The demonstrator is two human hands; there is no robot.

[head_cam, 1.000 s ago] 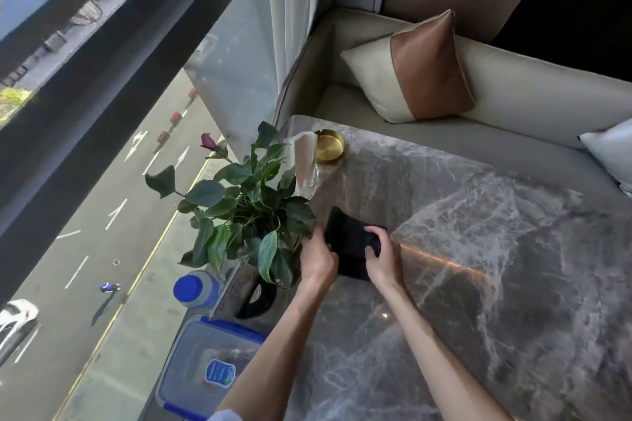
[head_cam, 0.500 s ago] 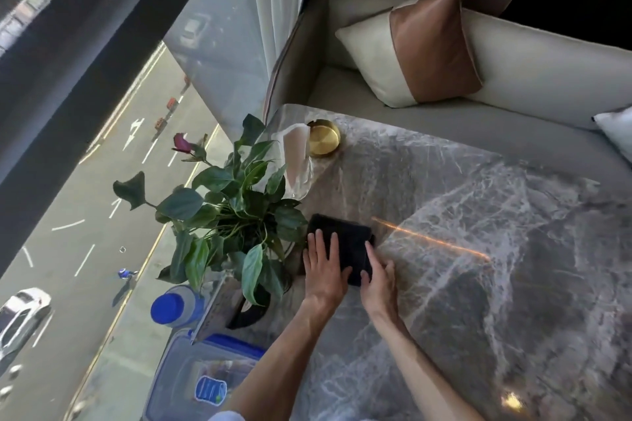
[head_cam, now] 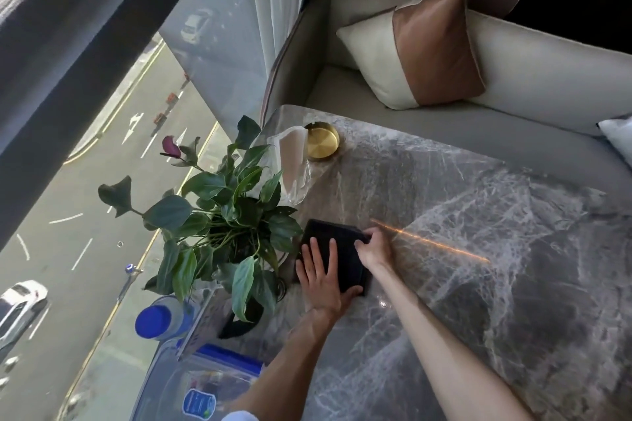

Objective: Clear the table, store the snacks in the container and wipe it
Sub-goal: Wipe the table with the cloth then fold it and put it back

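The black cloth [head_cam: 342, 251] is laid flat on the grey marble table [head_cam: 478, 267], near the table's left edge and just beside the potted plant [head_cam: 225, 215]. It is pressed down by the left hand [head_cam: 321, 278], which is spread palm-down with the fingers apart and extended away from the body, the thumb lying along the cloth's near edge. The cloth's far right corner is pinched by the right hand [head_cam: 374, 246], whose fingers are curled closed on the fabric. Both forearms are stretched forward from the lower edge of the view.

Beyond the cloth, a clear glass vase [head_cam: 294, 171] and a gold dish [head_cam: 321, 142] are seen at the far left corner of the table. A blue-lidded clear container [head_cam: 205, 383] and a blue-capped bottle [head_cam: 160, 316] are placed at the near left, past the plant. To the right of the hands, a wide stretch of bare marble is left open. A sofa with a cushion [head_cam: 420, 48] is set behind the table's far edge.
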